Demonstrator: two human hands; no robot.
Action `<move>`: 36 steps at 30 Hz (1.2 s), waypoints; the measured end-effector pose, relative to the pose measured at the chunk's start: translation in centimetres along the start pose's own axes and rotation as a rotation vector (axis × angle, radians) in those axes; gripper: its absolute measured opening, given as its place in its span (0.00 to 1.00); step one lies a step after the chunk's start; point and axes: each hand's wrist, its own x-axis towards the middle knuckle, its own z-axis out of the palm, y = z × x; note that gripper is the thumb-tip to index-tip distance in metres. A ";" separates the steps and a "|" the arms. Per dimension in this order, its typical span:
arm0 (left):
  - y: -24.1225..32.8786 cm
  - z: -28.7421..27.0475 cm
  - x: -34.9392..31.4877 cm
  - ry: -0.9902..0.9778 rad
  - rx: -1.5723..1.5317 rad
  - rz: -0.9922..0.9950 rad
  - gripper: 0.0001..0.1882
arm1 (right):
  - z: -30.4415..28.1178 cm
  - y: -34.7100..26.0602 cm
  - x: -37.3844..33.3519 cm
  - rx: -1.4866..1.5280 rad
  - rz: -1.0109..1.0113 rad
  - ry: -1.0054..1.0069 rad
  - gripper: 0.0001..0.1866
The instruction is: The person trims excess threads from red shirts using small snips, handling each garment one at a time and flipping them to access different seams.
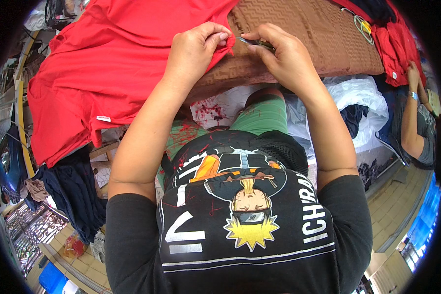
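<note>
A large red garment (108, 63) spreads over the left side of a table covered in brown patterned cloth (304, 29). Its edge is pinched between the thumb and fingers of my left hand (193, 51). Just to the right, my right hand (286, 54) is closed around small thread snips (264, 45), their metal tip pointing at the pinched edge. A narrow gap seems to lie between tip and cloth; whether a thread is there is too small to tell. A white label (103, 118) shows near the garment's lower edge.
Red thread scraps (181, 134) lie on my lap and shirt. A white plastic bag (360, 95) sits below the table's right part. At the far right another person's arm (412, 117) reaches to a red garment (392, 46). Dark cloth (73, 191) hangs at the left.
</note>
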 end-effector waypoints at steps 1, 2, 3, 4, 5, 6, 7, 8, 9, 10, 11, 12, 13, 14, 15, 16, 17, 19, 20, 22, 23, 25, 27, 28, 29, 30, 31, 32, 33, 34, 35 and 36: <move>0.1 0.0 0.0 -0.008 0.004 -0.010 0.08 | 0.0 -0.1 0.0 -0.001 0.007 -0.006 0.11; 0.2 0.1 0.0 -0.015 0.009 -0.020 0.08 | 0.0 -0.2 0.1 -0.002 0.015 -0.012 0.11; 0.3 0.1 0.0 -0.023 0.014 -0.029 0.08 | 0.0 -0.2 0.1 -0.002 0.022 -0.018 0.11; 0.3 0.1 0.0 -0.026 0.015 -0.027 0.08 | 0.0 -0.2 0.2 -0.002 0.013 -0.018 0.11; 0.3 0.1 0.0 -0.029 0.017 -0.024 0.08 | 0.1 -0.1 0.2 -0.001 0.004 -0.018 0.11; 0.3 0.1 0.0 -0.032 0.019 -0.021 0.08 | 0.2 0.0 0.3 -0.001 -0.005 -0.017 0.11; 0.4 0.1 -0.1 -0.032 0.013 -0.021 0.08 | 0.3 0.0 0.3 -0.005 -0.009 -0.017 0.11; 0.5 0.1 -0.1 -0.032 0.007 -0.021 0.08 | 0.4 0.1 0.3 -0.009 -0.014 -0.016 0.11; 0.6 0.1 -0.1 -0.032 0.000 -0.021 0.08 | 0.5 0.1 0.3 -0.013 -0.019 -0.016 0.11; 0.7 0.1 -0.2 -0.029 0.015 -0.012 0.08 | 0.5 0.1 0.3 -0.019 -0.017 -0.023 0.11; 0.8 0.1 -0.3 -0.026 0.029 -0.004 0.08 | 0.5 0.0 0.4 -0.024 -0.016 -0.030 0.11; 0.9 0.1 -0.3 -0.023 0.044 0.004 0.08 | 0.5 0.0 0.4 -0.029 -0.015 -0.037 0.11; 0.8 0.2 -0.3 -0.006 0.091 0.042 0.07 | 0.5 0.0 0.5 -0.037 -0.017 -0.041 0.11; 0.7 0.3 -0.3 0.010 0.139 0.081 0.07 | 0.5 0.0 0.5 -0.046 -0.020 -0.045 0.11; 0.6 0.4 -0.3 0.027 0.186 0.120 0.07 | 0.5 0.0 0.6 -0.054 -0.023 -0.048 0.10; 0.7 0.3 -0.3 0.019 0.191 0.121 0.07 | 0.4 0.0 0.6 -0.061 -0.022 -0.053 0.10; 0.8 0.3 -0.4 0.011 0.196 0.121 0.07 | 0.4 0.0 0.6 -0.067 -0.022 -0.059 0.10; 0.8 0.3 -0.4 0.010 0.180 0.121 0.07 | 0.2 -0.1 0.6 -0.073 -0.015 -0.079 0.10; 0.7 0.4 -0.5 0.018 0.160 0.122 0.07 | 0.1 -0.2 0.6 -0.073 -0.008 -0.092 0.10; 0.8 0.1 -0.5 -0.021 0.107 0.264 0.08 | -0.1 -0.2 0.7 -0.067 -0.010 -0.104 0.10; 1.2 -0.9 -0.3 -0.070 0.073 0.406 0.09 | -0.3 -0.1 0.7 -0.062 -0.017 -0.101 0.10; 2.1 -3.6 -0.5 -0.284 -0.172 0.418 0.12 | -1.0 0.4 0.8 -0.049 -0.032 -0.109 0.11; 3.0 -6.7 -1.6 -0.607 -0.589 0.145 0.16 | -1.9 0.8 0.6 -0.038 -0.044 -0.124 0.13; 1.9 -7.0 -1.5 -0.640 -0.562 0.156 0.12 | -1.8 1.3 0.5 -0.016 -0.106 -0.124 0.18; 1.7 -6.2 -1.9 -0.537 -0.429 0.109 0.10 | -1.0 1.8 0.6 -0.002 -0.123 -0.147 0.19; 1.6 -4.8 -2.2 -0.436 -0.300 0.066 0.08 | 0.0 2.2 0.5 0.008 -0.136 -0.168 0.20; 1.2 -3.6 -2.7 -0.335 -0.170 0.025 0.07 | 0.8 2.3 0.4 0.018 -0.150 -0.189 0.22; -0.7 -2.4 -2.8 -0.288 -0.012 0.133 0.12 | 1.7 1.9 0.5 0.009 -0.086 -0.210 0.23; -1.4 -1.5 -2.9 -0.219 0.106 0.207 0.14 | 2.3 1.9 0.7 0.028 -0.084 -0.194 0.22; -1.7 -0.8 -3.2 -0.157 0.141 0.169 0.15 | 3.0 2.2 1.0 0.047 -0.083 -0.177 0.21; -1.7 -0.2 -3.2 -0.094 0.175 0.134 0.16 | 3.5 2.8 1.3 0.065 -0.081 -0.159 0.20; -1.5 0.1 -3.2 -0.063 0.148 0.087 0.17 | 4.1 3.4 1.5 0.106 -0.076 -0.125 0.18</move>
